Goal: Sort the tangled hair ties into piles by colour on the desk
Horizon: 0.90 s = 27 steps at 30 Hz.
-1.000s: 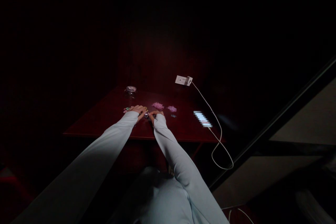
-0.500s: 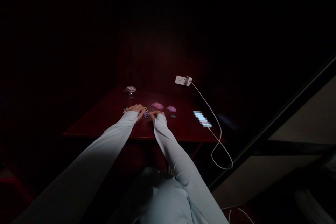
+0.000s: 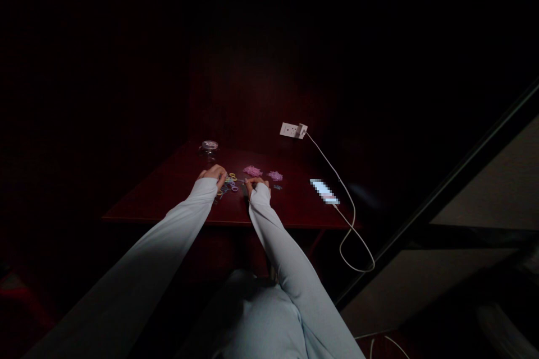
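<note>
Fingers (image 3: 219,178) among small coloured elastic rings (image 3: 228,183), glossy dark wooden table (image 3: 168,190)

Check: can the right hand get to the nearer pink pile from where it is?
Probably yes. The right hand rests on the table just short of the pink pile, and nothing lies between them.

room: very dark | dark red wooden table (image 3: 168,190) | white wall socket (image 3: 290,129) | wall: possibly wood-panelled
</note>
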Tool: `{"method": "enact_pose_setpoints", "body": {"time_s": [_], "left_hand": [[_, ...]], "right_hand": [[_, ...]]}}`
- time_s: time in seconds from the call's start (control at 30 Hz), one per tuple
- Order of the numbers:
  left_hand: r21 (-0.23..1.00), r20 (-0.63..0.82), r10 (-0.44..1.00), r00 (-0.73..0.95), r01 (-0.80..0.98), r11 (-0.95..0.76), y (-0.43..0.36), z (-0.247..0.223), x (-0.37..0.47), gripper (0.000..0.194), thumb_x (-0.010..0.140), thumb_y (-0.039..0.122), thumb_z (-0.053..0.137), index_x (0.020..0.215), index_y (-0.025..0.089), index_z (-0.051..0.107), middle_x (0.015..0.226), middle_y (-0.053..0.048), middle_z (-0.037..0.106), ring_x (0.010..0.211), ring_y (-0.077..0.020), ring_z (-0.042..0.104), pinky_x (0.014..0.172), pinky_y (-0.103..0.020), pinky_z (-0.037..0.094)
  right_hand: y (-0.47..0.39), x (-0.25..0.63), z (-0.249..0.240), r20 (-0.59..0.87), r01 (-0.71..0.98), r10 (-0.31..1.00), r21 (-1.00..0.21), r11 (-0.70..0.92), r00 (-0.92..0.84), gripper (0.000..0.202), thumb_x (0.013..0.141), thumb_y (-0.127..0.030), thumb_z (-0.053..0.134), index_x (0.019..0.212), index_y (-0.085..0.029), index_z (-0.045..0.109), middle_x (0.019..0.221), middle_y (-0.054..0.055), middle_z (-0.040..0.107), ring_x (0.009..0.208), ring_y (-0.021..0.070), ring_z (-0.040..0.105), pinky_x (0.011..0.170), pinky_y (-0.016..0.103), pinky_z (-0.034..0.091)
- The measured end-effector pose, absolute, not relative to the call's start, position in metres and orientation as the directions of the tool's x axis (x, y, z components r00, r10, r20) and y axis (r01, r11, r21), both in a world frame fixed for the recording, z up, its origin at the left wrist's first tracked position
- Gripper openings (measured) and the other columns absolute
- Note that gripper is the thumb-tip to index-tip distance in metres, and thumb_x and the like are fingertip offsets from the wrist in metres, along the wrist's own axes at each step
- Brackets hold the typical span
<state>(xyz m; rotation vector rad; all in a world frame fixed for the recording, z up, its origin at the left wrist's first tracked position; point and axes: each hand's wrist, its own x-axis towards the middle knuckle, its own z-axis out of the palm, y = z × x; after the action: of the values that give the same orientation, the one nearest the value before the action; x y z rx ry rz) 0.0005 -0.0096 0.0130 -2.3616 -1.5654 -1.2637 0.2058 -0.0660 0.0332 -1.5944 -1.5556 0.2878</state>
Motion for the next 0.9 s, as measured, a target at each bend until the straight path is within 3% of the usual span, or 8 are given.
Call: {"method": "enact_pose_setpoints", "body": {"time_s": [0.5,0.7,0.8,0.9], "left_hand": [[0.451,0.617,0.785,0.053,0.794,-0.408,-0.017,0.019,0.002,0.024,0.096,0.029,0.046,0.091,0.024,0.069,0.112,-0.007,0.078,0.091,-0.0226,0.070,0.088,-0.039,0.050],[0.361,0.576,0.770,0.273,0.761,-0.540,-0.005,0.008,0.003,0.020,0.094,0.034,0.054,0.089,0.024,0.071,0.103,-0.003,0.078,0.078,-0.0188,0.064,0.082,-0.034,0.050],[0.319,0.541,0.728,0.421,0.698,-0.641,-0.005,0.008,0.004,0.024,0.097,0.037,0.053,0.093,0.024,0.072,0.107,-0.004,0.078,0.090,-0.0202,0.069,0.090,-0.033,0.050],[0.348,0.547,0.732,0.407,0.684,-0.641,-0.010,0.011,0.004,0.029,0.101,0.041,0.050,0.099,0.025,0.074,0.115,-0.004,0.079,0.108,-0.0231,0.071,0.096,-0.034,0.048]], "right_hand": [[-0.068,0.209,0.035,0.389,0.705,0.872,-0.706,0.074,0.298,0.019,0.102,-0.033,0.066,0.088,-0.023,0.076,0.112,0.008,0.079,0.117,0.0288,0.061,0.096,0.038,0.043],[-0.061,0.208,0.028,0.493,0.672,0.870,-0.647,0.360,0.008,0.019,0.101,-0.034,0.069,0.088,-0.025,0.081,0.098,0.004,0.079,0.110,0.0243,0.061,0.101,0.035,0.046],[-0.055,0.209,0.025,0.531,0.635,0.841,-0.617,0.466,-0.101,0.018,0.098,-0.034,0.072,0.086,-0.026,0.083,0.090,0.003,0.077,0.103,0.0234,0.061,0.099,0.035,0.047],[-0.052,0.225,0.027,0.537,0.652,0.843,-0.633,0.417,-0.018,0.018,0.097,-0.036,0.073,0.086,-0.026,0.084,0.093,0.004,0.077,0.104,0.0243,0.060,0.099,0.036,0.045]]}}
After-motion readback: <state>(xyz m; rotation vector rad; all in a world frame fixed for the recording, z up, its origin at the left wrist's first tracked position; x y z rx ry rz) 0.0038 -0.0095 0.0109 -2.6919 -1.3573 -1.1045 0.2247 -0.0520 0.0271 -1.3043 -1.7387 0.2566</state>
